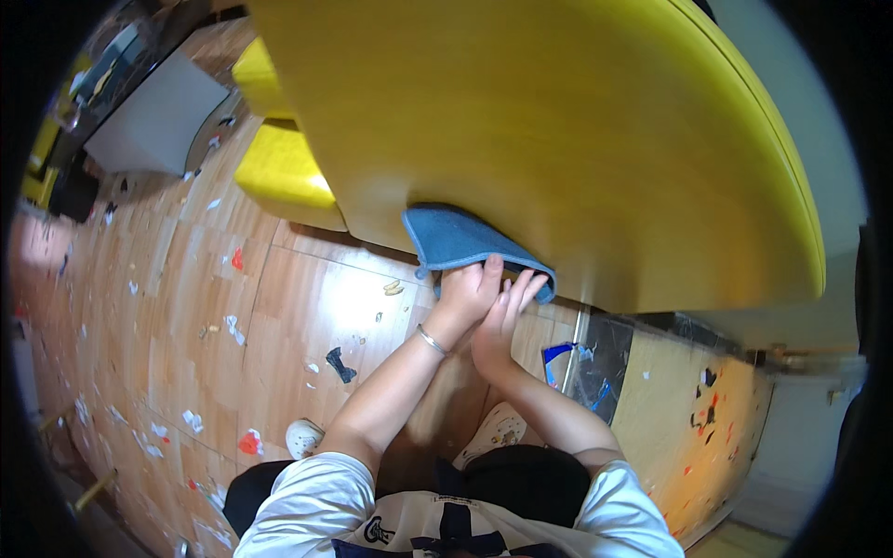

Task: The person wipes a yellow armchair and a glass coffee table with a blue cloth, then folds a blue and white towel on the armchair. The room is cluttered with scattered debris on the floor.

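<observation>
A blue-grey cloth (pixel 460 237) with a stitched border and a small hanging loop rests against a large yellow upholstered panel (pixel 530 139). My left hand (pixel 474 286), with a silver bangle at the wrist, grips the cloth's near side; its thumb shows while its other fingers are hidden beneath. Close against it, my right hand (pixel 504 321) has its fingers stretched out and a little apart. Their tips reach the fold at the cloth's right end, and I cannot see them pinching it.
Wood-look flooring (pixel 293 293) is littered with paper scraps, including a black piece (pixel 340 365) and a red one (pixel 249 441). Yellow padded seats (pixel 286 171) stand left of the panel. A blue wrapper (pixel 556 359) lies by a dark floor strip (pixel 605 356). A grey-sided table (pixel 160 118) is at upper left.
</observation>
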Demonstrator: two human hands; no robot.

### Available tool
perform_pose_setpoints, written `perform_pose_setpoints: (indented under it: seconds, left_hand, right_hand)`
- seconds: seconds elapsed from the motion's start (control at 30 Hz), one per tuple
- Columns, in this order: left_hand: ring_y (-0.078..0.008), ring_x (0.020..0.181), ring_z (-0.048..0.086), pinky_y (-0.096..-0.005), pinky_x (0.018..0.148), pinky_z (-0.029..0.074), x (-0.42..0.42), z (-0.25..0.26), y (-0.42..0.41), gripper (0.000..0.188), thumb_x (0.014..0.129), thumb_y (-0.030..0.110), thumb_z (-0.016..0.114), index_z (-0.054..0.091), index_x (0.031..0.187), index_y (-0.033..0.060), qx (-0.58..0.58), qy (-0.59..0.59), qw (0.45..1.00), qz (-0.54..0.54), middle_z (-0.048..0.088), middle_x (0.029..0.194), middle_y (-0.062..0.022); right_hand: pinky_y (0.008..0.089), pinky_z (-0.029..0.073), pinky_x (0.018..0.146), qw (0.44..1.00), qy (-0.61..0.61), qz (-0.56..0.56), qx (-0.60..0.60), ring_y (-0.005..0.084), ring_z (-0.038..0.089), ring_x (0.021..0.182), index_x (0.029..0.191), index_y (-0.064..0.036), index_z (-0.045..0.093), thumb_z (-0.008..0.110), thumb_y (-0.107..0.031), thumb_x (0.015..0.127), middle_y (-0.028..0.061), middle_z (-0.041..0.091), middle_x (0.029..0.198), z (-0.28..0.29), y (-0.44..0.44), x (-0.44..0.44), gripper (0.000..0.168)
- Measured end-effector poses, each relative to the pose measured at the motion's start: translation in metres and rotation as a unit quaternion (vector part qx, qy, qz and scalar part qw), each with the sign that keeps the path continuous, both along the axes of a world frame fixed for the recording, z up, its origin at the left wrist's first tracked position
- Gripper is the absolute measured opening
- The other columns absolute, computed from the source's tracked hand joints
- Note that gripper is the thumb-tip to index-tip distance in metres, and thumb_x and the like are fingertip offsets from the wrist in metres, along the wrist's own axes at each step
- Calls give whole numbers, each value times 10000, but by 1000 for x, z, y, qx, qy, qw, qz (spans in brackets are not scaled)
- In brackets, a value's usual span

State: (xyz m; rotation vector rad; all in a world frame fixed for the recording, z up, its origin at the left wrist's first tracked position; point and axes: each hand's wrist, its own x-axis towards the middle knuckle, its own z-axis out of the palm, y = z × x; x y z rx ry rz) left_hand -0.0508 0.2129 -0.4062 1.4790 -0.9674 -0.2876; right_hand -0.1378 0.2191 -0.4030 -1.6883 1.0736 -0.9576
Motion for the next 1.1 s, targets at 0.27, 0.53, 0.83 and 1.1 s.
perform_pose_setpoints:
  seconds: [0.27, 0.53, 0.83, 1.1]
  left_hand:
    - [-394, 1088, 400, -476, 997, 265, 23, 17, -60, 507, 1018, 407, 360, 516, 1111, -66, -169, 232, 902, 323, 477, 1155, -288]
    - [-156, 958, 499, -318, 891, 424, -51, -99, -94, 319, 997, 422, 393, 526, 1022, 133, -374, 683, 614, -129, 539, 1022, -14]
    - [-225, 1032, 559, -372, 938, 434, 17, -66, -59, 448, 985, 491, 354, 581, 1144, 140, -295, 766, 551, 150, 612, 1142, -38]
    - [-260, 1201, 477, -389, 1026, 381, 142, -85, -27, 559, 1004, 474, 358, 409, 1342, 31, -369, 593, 661, 275, 416, 1404, -124]
  right_hand:
    - [466, 401, 990, 914, 63, 215, -338, 428, 530, 1132, 1176, 16, 611, 570, -12, 800, 246, 554, 1242, 47, -45, -1, 380]
    - [416, 456, 900, 962, 64, 132, -228, 339, 586, 1016, 1074, 6, 609, 578, -49, 821, 201, 616, 1060, 20, -51, -13, 260]
    - [259, 476, 775, 965, 32, 195, -170, 135, 595, 814, 1219, 29, 495, 534, -27, 919, 88, 619, 872, 28, -43, -6, 307]
    - [255, 501, 639, 946, 33, 230, -228, 156, 612, 727, 1110, 16, 603, 594, -14, 867, 96, 641, 853, 40, -28, 7, 245]
